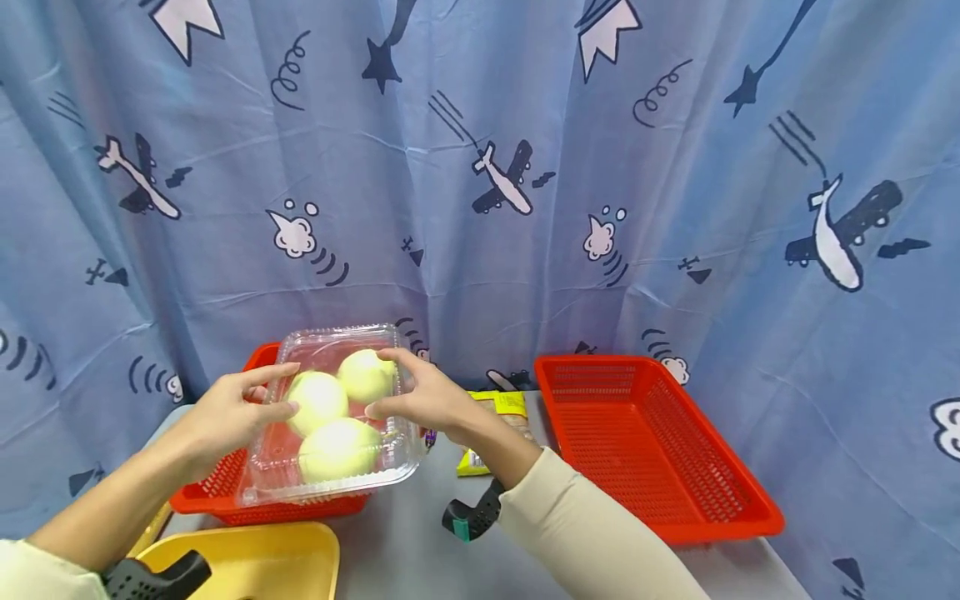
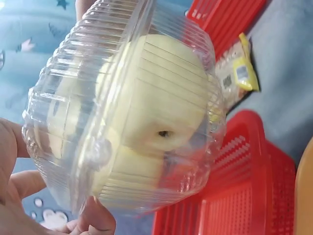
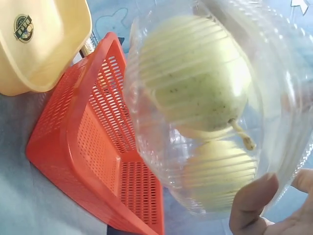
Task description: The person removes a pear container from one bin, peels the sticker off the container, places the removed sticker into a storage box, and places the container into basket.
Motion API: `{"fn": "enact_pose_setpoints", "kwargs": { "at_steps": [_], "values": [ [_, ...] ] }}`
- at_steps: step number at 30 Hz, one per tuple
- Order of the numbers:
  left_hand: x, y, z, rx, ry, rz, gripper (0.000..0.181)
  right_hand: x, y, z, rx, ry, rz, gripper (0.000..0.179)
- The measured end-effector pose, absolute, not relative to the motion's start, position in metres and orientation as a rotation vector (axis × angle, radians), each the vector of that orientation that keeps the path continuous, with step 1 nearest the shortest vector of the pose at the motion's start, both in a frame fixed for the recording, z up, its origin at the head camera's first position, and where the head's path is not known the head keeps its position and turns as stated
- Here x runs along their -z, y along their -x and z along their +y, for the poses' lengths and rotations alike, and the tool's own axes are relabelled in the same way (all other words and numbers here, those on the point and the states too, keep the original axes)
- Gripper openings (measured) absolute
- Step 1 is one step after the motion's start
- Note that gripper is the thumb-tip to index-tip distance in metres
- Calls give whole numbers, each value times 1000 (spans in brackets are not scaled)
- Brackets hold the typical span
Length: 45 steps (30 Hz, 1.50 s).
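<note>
In the head view, a clear plastic clamshell box [image 1: 337,337] holding 3 pale yellow-green pears [image 1: 339,450] is up above the left red basket [image 1: 262,358]. My left hand [image 1: 228,412] grips its left side, thumb and fingers spread along the edge. On the opposite side, my right hand [image 1: 431,396] holds it between thumb and fingers. The left wrist view shows the box closed with its ribbed walls around the pears. A stem sticks out from one pear [image 3: 195,73] in the right wrist view. The left basket is partly hidden behind the box.
A second red basket [image 1: 637,450] stands at the right of the grey table [image 1: 420,550]. Between the baskets lies a yellow-edged packet [image 1: 472,462], partly behind my right wrist. A yellow tub [image 1: 262,558] is at the front left. A blue patterned curtain [image 1: 480,275] hangs behind.
</note>
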State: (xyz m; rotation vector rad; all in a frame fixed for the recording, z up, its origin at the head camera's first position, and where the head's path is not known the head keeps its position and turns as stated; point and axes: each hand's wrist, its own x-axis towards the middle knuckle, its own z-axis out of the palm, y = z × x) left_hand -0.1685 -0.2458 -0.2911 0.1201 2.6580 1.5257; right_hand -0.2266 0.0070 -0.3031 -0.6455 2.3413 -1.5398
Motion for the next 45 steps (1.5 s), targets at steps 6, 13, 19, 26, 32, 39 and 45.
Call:
{"fn": "enact_pose_setpoints", "kwargs": {
  "at_steps": [6, 13, 19, 26, 32, 39, 45],
  "values": [
    [302, 183, -262, -1610, -88, 2565, 64, 314, 240, -11, 1548, 607, 2358, 74],
    [318, 198, -279, -1662, -73, 2508, 63, 334, 252, -38, 1520, 554, 2481, 71],
    [332, 206, -295, -1627, -31, 2500, 64, 350, 258, -62, 1513, 447, 2577, 69],
    [348, 213, -306, -1662, -26, 2464, 65, 364, 262, -78, 1535, 412, 2620, 70],
    [365, 217, -313, -1652, 6, 2484, 66, 378, 262, -87, 1466, 362, 2672, 72],
    [379, 221, -321, -1648, 75, 2484, 67, 386, 259, -97, 1447, 341, 2671, 72],
    [389, 229, -325, -1641, 132, 2475, 68, 396, 261, -102, 1386, 338, 2726, 72]
  ]
}}
